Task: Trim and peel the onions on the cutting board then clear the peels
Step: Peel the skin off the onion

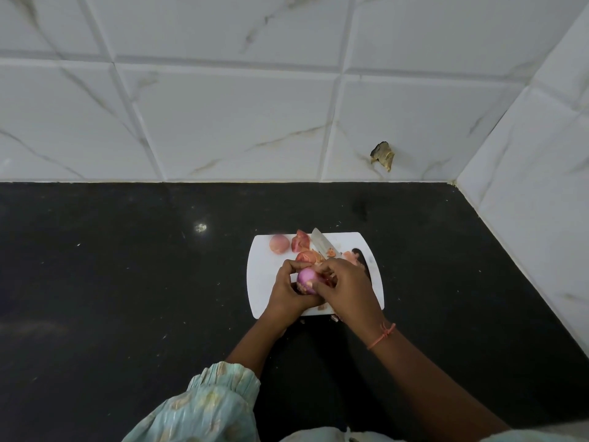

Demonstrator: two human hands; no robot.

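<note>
We're looking down on a black stone counter (127, 282), speckled and faintly dusty, with one small bright glint on it off to the left. Behind it, a wall of white marble-look tiles (223, 106) with grey veins, turning a corner on the right, and there's a chipped, brownish hole (382, 155) low in one tile. Near the counter's middle sits the white cutting board (264, 282), and both hands are over it: the left hand (288, 290) cups a purple, peeled-looking onion (306, 280) from below, fingers curled round it, while the right hand (345, 283) closes over its top, fingertips pinching at its skin. At the board's far edge lies another onion (279, 243), pale pink, with reddish peels (301, 241) beside it and a knife blade (322, 244) lying among them. A few scraps sit on the counter just off the board's near edge.
</note>
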